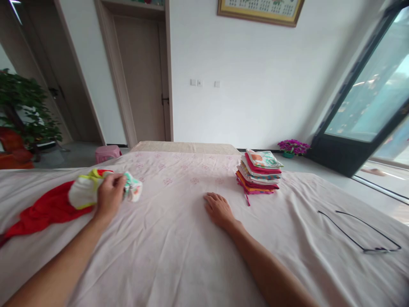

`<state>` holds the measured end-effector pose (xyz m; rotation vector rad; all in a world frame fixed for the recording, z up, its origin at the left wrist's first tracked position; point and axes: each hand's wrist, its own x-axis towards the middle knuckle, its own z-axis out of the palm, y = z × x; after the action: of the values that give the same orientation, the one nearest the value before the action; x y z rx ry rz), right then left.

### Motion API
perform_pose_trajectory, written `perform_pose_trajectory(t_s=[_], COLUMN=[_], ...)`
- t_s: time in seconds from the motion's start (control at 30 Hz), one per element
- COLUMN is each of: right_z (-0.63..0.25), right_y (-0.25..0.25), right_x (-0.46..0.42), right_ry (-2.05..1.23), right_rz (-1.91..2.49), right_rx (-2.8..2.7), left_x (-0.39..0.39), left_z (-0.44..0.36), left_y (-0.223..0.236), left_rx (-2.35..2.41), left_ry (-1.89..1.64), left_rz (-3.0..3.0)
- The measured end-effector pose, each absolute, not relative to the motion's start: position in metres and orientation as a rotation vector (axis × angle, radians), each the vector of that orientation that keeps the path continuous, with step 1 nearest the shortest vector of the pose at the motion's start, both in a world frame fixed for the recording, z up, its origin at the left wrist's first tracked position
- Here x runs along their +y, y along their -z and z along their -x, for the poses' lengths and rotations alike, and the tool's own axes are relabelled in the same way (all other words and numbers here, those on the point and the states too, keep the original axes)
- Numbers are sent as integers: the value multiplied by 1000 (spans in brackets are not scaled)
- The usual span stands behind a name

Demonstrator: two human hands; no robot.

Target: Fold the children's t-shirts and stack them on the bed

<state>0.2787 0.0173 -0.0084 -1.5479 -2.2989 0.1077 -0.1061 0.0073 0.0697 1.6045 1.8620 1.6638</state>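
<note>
**Loosely gripped cloth near the bed's left edge**

Now the left hand (109, 197) closes its fingers on a small patterned garment (96, 189), lying over a red cloth (44, 211) by the bed's (179, 256) left edge. Mid-bed, the right hand (219, 209) rests flat, fingers spread. A folded stack (259, 172) sits beyond. Lifting carelessly might drag the red cloth off.

The sheeted bed (179, 251) carries loose garments (60, 200), a folded stack (259, 172), a wire hanger (361, 230).

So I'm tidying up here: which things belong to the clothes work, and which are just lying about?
In the work: left hand gripping small white garment; red cloth; folded stack; right hand flat on sheet.
Lying about: black cable; pink stool; potted flowers.
</note>
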Motion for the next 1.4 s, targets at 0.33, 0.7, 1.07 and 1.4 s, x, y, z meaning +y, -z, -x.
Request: perform_pose_trajectory(t_s=[0.33, 0.7, 1.07, 1.4], right_z=[-282, -277, -304, -305], right_y=[1, 3, 15, 11], right_x=[15, 11, 36, 27], right_ry=[-246, -284, -401, -183], right_rz=[1395, 1203, 1176, 1234], right_rx=[-2221, -2284, -1419, -1748], left_x=[3, 17, -9, -11], left_z=[37, 60, 50, 38], left_y=[-4, 25, 5, 10], left_rx=[1711, 1942, 1583, 1740], left_ry=[-1192, -914, -1419, -1025], left_rz=[-1985, -2005, -1700, -2069])
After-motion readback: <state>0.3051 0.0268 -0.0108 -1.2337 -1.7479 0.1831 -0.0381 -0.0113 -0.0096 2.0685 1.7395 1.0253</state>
